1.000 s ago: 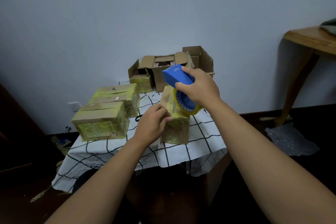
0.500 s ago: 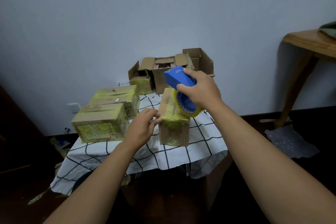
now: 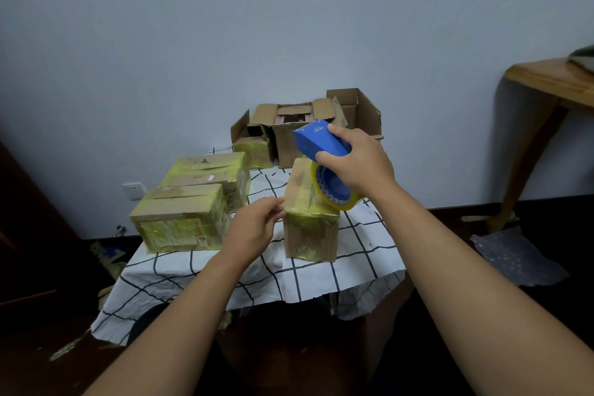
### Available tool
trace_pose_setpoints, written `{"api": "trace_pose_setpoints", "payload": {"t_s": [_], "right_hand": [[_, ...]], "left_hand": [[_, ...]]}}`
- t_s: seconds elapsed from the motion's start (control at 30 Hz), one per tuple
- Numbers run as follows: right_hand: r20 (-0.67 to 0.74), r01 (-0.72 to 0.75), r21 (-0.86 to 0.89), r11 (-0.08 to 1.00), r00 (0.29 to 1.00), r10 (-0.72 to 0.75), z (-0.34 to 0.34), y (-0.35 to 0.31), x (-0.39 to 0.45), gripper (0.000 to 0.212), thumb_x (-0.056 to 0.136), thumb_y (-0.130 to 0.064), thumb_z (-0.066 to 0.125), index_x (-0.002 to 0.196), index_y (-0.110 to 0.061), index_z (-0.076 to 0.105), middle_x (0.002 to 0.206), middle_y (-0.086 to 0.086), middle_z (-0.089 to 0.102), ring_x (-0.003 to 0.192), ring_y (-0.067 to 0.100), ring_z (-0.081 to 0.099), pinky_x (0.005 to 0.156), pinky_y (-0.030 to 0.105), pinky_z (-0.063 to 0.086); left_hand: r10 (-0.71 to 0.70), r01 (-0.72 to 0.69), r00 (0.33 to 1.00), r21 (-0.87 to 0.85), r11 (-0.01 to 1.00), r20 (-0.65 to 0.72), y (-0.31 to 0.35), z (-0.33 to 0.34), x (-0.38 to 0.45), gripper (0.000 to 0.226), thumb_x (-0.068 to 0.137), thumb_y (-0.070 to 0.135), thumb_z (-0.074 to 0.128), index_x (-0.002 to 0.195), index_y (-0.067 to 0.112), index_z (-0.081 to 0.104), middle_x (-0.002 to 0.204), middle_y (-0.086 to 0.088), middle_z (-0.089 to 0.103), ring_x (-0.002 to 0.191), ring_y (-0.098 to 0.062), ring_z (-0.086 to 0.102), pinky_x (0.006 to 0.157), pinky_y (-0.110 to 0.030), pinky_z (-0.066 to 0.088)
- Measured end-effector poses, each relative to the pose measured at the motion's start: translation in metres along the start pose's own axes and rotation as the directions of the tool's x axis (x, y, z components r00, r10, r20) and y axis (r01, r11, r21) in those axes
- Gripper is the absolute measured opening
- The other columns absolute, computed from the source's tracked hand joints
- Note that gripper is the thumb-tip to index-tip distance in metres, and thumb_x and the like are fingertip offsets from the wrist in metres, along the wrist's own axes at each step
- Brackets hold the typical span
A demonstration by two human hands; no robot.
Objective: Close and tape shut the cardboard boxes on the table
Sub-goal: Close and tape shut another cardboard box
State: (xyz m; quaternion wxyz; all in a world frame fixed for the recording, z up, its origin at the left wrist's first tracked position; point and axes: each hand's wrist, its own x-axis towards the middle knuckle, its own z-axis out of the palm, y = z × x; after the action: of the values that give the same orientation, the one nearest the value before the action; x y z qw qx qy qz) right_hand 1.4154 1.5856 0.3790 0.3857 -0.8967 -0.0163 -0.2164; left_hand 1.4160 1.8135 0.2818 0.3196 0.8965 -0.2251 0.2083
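The right hand (image 3: 360, 162) grips a blue plastic tape dispenser (image 3: 319, 141), its yellowish tape roll (image 3: 334, 193) resting on the narrow upright cardboard box (image 3: 308, 219) at frame centre. The left hand (image 3: 254, 228), fingers loosely curled, holds nothing and touches that box's left edge. Glossy yellowed tape wraps its top; whether the seam is fully covered is hidden behind the roll. It stands on a wrinkled checked cloth (image 3: 363, 254).

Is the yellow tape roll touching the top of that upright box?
Touching. In the head view the tape roll, held in the dispenser by the right hand, rests its lower edge on the upright box.
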Motion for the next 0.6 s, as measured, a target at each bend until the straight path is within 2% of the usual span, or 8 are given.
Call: {"api": "trace_pose_setpoints", "payload": {"t_s": [0.13, 0.27, 0.37, 0.43, 0.5, 0.6], "right_hand": [[0.007, -0.01, -0.003, 1.0, 1.0, 0.01, 0.0, -0.001, 0.0, 0.066, 0.082, -0.049, 0.067, 0.145, -0.04, 0.046, 0.131, -0.009, 0.053, 0.114, 0.018, 0.053, 0.089, 0.044, 0.051], [0.008, -0.005, -0.004, 1.0, 1.0, 0.005, 0.0, -0.003, -0.002, 0.066, 0.083, -0.049, 0.066, 0.145, -0.039, 0.046, 0.13, -0.009, 0.054, 0.113, 0.017, 0.053, 0.086, 0.041, 0.05], [0.011, -0.011, -0.01, 1.0, 1.0, 0.011, -0.001, -0.005, -0.003, 0.066, 0.083, -0.049, 0.066, 0.145, -0.04, 0.046, 0.128, -0.009, 0.054, 0.113, 0.018, 0.052, 0.085, 0.04, 0.049], [0.006, -0.024, 0.008, 1.0, 1.0, 0.024, -0.002, -0.005, -0.004, 0.066, 0.082, -0.048, 0.067, 0.145, -0.039, 0.046, 0.128, -0.009, 0.054, 0.113, 0.018, 0.053, 0.085, 0.04, 0.049], [-0.005, -0.035, 0.04, 0.999, 0.999, 0.035, -0.002, -0.004, -0.006, 0.066, 0.083, -0.046, 0.068, 0.145, -0.038, 0.047, 0.128, -0.009, 0.054, 0.112, 0.017, 0.053, 0.085, 0.038, 0.049], [-0.031, -0.042, 0.073, 0.996, 0.999, 0.044, -0.002, -0.003, -0.008, 0.064, 0.084, -0.044, 0.069, 0.144, -0.037, 0.048, 0.12, -0.01, 0.054, 0.108, 0.017, 0.053, 0.087, 0.04, 0.051]], "left_hand": [[0.021, -0.025, 0.999, 0.1, 0.995, 0.042, 0.005, -0.007, 0.0, 0.009, 0.096, 0.019, 0.061, 0.105, 0.018, 0.065, 0.113, 0.006, 0.071, 0.093, -0.016, 0.068, 0.074, -0.039, 0.055], [0.077, -0.084, 0.996, 0.196, 0.977, 0.044, 0.008, -0.007, -0.001, 0.011, 0.095, 0.026, 0.054, 0.096, 0.018, 0.061, 0.1, 0.004, 0.068, 0.088, -0.025, 0.067, 0.062, -0.044, 0.054], [0.014, -0.041, 0.99, 0.197, 0.979, 0.14, 0.011, -0.013, 0.004, 0.007, 0.097, 0.031, 0.053, 0.096, 0.024, 0.055, 0.105, 0.008, 0.063, 0.098, -0.017, 0.063, 0.071, -0.044, 0.054], [-0.031, 0.001, 0.984, 0.173, 0.985, 0.174, 0.011, -0.017, 0.006, 0.014, 0.095, 0.04, 0.057, 0.102, 0.028, 0.056, 0.111, 0.011, 0.063, 0.1, -0.01, 0.061, 0.079, -0.04, 0.054], [-0.058, 0.032, 0.987, 0.168, 0.985, 0.151, 0.016, -0.016, 0.006, 0.03, 0.094, 0.046, 0.057, 0.116, 0.026, 0.06, 0.116, 0.011, 0.062, 0.104, -0.009, 0.059, 0.084, -0.035, 0.052], [0.031, -0.041, 0.997, 0.147, 0.988, 0.074, 0.025, -0.007, 0.012, 0.042, 0.095, 0.047, 0.055, 0.127, 0.021, 0.061, 0.125, 0.008, 0.061, 0.114, -0.011, 0.054, 0.09, -0.026, 0.043]]}}
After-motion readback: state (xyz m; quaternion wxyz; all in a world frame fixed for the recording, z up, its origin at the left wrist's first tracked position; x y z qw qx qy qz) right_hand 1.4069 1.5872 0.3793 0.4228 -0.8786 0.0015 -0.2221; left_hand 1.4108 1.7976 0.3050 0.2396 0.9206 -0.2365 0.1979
